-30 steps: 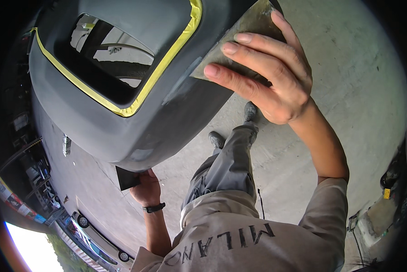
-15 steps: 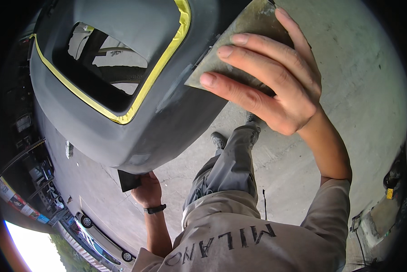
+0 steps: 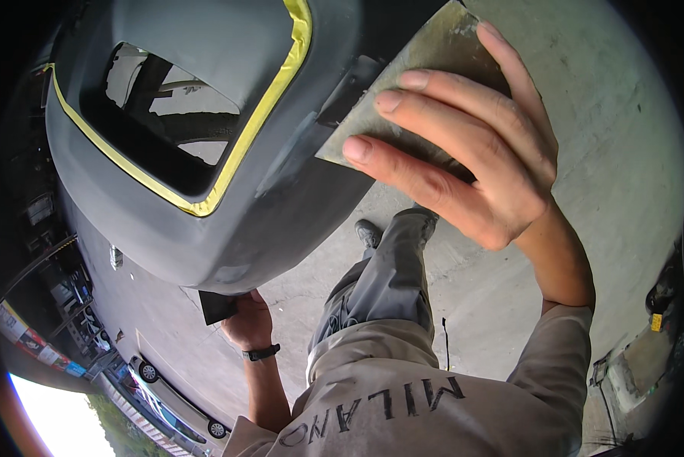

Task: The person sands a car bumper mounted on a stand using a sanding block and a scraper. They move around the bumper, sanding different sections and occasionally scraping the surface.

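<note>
My right hand is laid over a worn grey-brown sheet of sandpaper, fingers spread across its back and the little finger at its far edge. The sheet lies against the right side of a matt dark-grey car bumper. Beside the sheet, a darker, shinier patch shows on the bumper. Yellow masking tape borders the bumper's opening. Under the bumper's lower edge, my left hand is closed on a dark flat piece that resembles sandpaper; its fingertips are partly hidden.
Concrete floor stretches beneath my feet, one shoe close to the bumper. Parked cars, including a light-coloured car, stand at far left. A low concrete block and dark clutter are at far right.
My right hand and the sandpaper have slid slightly down and to the right, uncovering the shinier dark patch. The bumper sits slightly further left in view. My left hand has barely moved.
</note>
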The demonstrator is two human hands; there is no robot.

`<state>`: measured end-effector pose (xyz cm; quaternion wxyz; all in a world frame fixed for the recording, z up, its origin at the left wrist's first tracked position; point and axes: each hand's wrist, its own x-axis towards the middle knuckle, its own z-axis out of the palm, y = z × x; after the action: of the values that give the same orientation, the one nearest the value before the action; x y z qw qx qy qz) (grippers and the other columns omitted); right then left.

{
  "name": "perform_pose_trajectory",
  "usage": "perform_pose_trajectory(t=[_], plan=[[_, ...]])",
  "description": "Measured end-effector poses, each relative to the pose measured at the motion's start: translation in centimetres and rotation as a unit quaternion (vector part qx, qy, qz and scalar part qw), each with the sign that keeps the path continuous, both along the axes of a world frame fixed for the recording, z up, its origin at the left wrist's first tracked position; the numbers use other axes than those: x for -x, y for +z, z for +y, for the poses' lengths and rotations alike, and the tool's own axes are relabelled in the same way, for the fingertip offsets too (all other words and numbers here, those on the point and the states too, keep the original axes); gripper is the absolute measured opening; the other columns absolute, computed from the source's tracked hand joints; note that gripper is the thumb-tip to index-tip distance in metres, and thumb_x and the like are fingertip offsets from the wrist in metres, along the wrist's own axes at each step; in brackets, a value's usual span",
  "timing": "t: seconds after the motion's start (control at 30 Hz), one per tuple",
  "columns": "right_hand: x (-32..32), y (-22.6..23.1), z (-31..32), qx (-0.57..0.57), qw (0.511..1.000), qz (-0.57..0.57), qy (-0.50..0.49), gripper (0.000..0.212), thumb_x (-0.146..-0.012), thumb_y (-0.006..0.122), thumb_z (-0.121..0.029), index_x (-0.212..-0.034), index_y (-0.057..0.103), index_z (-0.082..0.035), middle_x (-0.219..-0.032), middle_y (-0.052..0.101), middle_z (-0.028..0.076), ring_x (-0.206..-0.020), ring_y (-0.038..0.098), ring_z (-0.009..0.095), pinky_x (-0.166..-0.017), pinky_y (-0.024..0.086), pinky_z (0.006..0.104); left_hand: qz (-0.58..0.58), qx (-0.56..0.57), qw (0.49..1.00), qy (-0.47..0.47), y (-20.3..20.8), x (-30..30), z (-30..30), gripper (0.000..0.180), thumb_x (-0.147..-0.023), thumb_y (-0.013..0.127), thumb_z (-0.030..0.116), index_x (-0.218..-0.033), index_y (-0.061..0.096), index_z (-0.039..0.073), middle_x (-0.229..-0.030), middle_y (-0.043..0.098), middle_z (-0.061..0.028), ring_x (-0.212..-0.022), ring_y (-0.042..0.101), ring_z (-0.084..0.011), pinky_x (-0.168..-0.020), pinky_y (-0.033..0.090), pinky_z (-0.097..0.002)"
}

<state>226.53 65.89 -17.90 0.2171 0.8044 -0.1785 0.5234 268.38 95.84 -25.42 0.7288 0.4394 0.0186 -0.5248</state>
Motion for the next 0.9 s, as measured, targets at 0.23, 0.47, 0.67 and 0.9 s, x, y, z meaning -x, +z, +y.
perform_pose_trajectory(t=[0.23,0.47,0.67,0.9], plan=[[-1.3,-3.4,0.2,-0.06,0.998,-0.032,-0.005,0.029,-0.077,0.093,-0.026,-0.104,0.089,-0.019,-0.109,0.077,0.001,-0.109,0.072,0.02,-0.108,0.057,0.0608,-0.008,-0.007,1.0,0.009,0.1,0.0,0.2,0.039,-0.11,0.044,0.024,-0.131,0.067,0.002,-0.139,0.071,-0.0137,-0.133,0.066,-0.0306,-0.109,0.059,-0.0482],[0.5,0.3,2.4,-0.154,0.988,0.013,-0.022,0.029,-0.074,0.092,-0.024,-0.103,0.089,-0.02,-0.103,0.079,0.001,-0.103,0.073,0.02,-0.106,0.058,0.0604,0.002,-0.015,1.0,0.026,0.3,0.1,0.0,0.039,-0.11,0.045,0.025,-0.132,0.067,0.002,-0.139,0.071,-0.0135,-0.131,0.067,-0.0307,-0.107,0.06,-0.0485],[-0.4,-1.0,1.3,-0.105,0.994,-0.019,-0.009,0.025,-0.08,0.089,-0.026,-0.104,0.088,-0.02,-0.108,0.079,0.001,-0.108,0.073,0.02,-0.106,0.058,0.0618,-0.013,-0.018,0.999,0.026,0.1,-0.1,0.1,0.038,-0.11,0.044,0.025,-0.13,0.068,0.001,-0.139,0.071,-0.014,-0.131,0.066,-0.0313,-0.107,0.06,-0.0493],[-2.2,-0.8,1.8,-0.146,0.982,-0.12,-0.006,0.027,-0.075,0.092,-0.024,-0.101,0.089,-0.02,-0.103,0.079,0.001,-0.105,0.074,0.021,-0.106,0.058,0.0594,0.015,0.015,1.0,0.014,-0.3,-0.4,0.4,0.036,-0.11,0.043,0.023,-0.124,0.068,0.001,-0.138,0.071,-0.0151,-0.131,0.067,-0.0313,-0.11,0.058,-0.0502]])
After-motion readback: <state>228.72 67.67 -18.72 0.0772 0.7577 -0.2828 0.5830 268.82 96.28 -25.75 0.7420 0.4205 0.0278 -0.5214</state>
